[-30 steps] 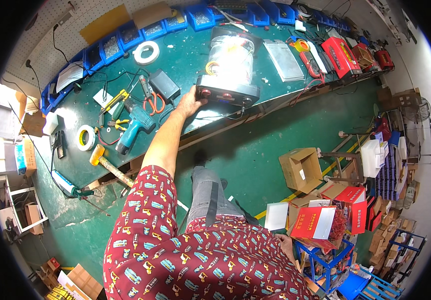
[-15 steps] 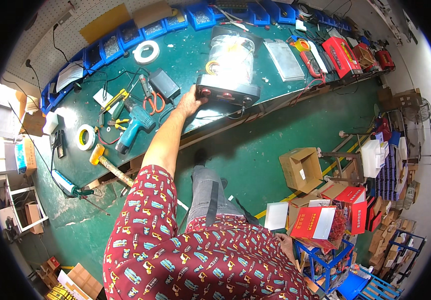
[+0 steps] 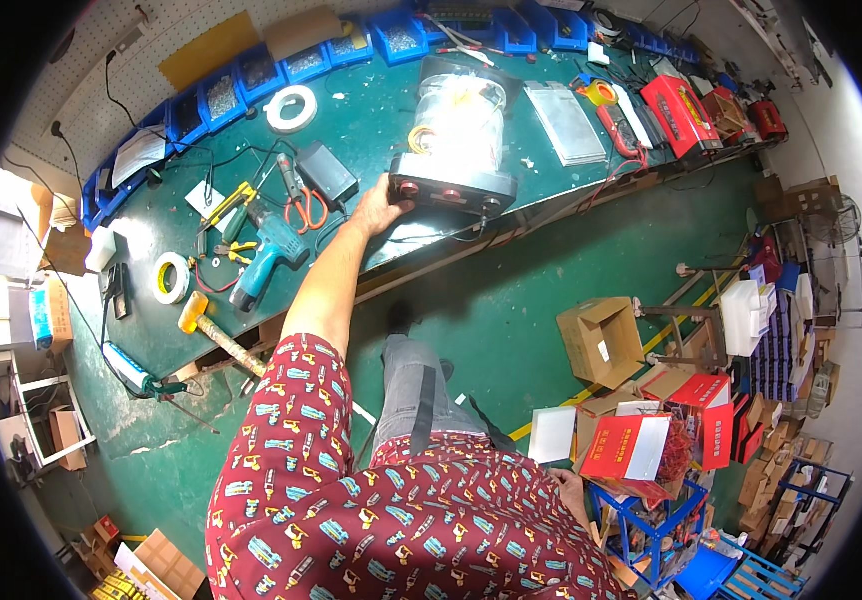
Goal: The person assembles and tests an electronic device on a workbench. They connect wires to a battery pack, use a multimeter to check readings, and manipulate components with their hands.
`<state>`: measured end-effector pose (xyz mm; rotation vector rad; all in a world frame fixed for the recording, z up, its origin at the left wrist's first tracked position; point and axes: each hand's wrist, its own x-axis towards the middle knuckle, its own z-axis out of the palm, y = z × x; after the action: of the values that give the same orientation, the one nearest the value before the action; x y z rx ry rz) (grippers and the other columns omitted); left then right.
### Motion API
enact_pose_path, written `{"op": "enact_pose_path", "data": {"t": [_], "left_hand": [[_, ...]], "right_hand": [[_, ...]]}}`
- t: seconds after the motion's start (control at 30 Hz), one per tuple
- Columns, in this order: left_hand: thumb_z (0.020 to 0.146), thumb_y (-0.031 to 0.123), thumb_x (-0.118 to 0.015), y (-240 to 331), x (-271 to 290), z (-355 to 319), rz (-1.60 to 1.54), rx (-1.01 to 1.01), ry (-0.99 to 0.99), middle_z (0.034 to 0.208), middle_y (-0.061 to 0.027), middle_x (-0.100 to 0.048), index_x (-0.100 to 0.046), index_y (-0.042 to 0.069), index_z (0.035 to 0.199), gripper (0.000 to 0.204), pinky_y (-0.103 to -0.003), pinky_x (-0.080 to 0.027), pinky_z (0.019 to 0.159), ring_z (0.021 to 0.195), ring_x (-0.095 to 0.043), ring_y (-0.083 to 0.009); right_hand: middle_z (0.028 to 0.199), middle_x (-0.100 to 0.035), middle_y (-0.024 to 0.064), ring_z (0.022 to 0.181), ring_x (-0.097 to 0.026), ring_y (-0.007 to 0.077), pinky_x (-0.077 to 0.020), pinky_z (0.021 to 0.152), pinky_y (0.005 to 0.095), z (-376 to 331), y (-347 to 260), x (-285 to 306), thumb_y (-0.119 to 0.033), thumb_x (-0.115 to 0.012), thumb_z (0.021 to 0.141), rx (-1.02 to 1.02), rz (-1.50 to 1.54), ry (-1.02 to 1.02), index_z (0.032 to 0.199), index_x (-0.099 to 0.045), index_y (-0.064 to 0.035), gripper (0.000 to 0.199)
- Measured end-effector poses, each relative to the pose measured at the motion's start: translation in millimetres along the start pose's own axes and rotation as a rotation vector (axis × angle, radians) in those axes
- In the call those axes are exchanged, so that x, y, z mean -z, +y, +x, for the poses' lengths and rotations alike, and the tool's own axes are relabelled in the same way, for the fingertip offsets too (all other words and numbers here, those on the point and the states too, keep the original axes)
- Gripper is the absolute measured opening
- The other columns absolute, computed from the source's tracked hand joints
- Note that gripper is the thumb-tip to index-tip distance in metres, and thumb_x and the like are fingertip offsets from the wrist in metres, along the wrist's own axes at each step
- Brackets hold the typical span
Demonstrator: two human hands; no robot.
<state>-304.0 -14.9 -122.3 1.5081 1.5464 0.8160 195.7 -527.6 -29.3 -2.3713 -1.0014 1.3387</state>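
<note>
A clear cylinder with black end plates (image 3: 459, 125) lies on the green workbench, close to its front edge. Its near plate carries red round fittings, and a yellow coil of wire shows at its left side. Glare washes out much of the cylinder. My left hand (image 3: 381, 208) is closed around the left end of the near black plate; the fingertips are partly hidden. Low on the right, beside my body, only a part of my right hand (image 3: 571, 490) shows, near a red and white box (image 3: 627, 447). What its fingers do is hidden.
Left of the cylinder lie orange-handled scissors (image 3: 305, 212), a black power adapter (image 3: 327, 172), a teal cordless drill (image 3: 273, 262), tape rolls (image 3: 170, 277) and a mallet (image 3: 194, 312). Blue bins (image 3: 222, 96) line the back. An open carton (image 3: 601, 340) stands on the floor at right.
The cylinder and my left hand sit very slightly further left in the picture. The grip looks the same, and my right hand stays low at the right.
</note>
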Motion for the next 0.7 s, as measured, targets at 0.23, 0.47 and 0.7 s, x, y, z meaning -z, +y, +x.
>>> {"op": "enact_pose_path", "data": {"t": [0.23, 0.47, 0.7], "left_hand": [[0.083, 0.023, -0.081, -9.9, -2.1, 2.4, -0.006, -0.069, 0.058, 0.118, -0.0174, -0.070, -0.050, 0.006, 0.128, 0.057, -0.043, -0.049, 0.098, 0.116, -0.064, -0.0359], [0.083, 0.023, -0.081, -11.6, 0.9, 1.7, 0.003, -0.079, 0.051, 0.118, -0.0181, -0.070, -0.049, 0.006, 0.128, 0.058, -0.044, -0.050, 0.097, 0.116, -0.064, -0.0375], [0.085, 0.022, -0.080, -16.8, 2.2, 3.2, 0.001, -0.109, 0.052, 0.116, -0.0199, -0.070, -0.046, 0.004, 0.126, 0.057, -0.045, -0.049, 0.096, 0.115, -0.064, -0.0405]], "right_hand": [[0.085, -0.073, 0.0064, 0.076, -0.064, 0.0120, -0.0521, 0.073, 0.0273, 11.0, 22.3, 0.7, -0.013, -0.070, 0.088, 0.021, 0.025, 0.001, 0.105, -0.075, 0.0023, 0.024], [0.080, -0.071, 0.0043, 0.072, -0.062, 0.0108, -0.0507, 0.069, 0.0266, 10.8, 12.8, 0.2, -0.012, -0.069, 0.088, 0.019, 0.001, 0.014, 0.105, -0.075, 0.0028, 0.023], [0.071, -0.062, -0.0016, 0.062, -0.053, 0.0053, -0.0428, 0.057, 0.0223, 8.9, -10.1, -2.7, -0.008, -0.065, 0.090, -0.005, 0.129, -0.018, 0.097, -0.073, 0.0035, 0.016]]}}
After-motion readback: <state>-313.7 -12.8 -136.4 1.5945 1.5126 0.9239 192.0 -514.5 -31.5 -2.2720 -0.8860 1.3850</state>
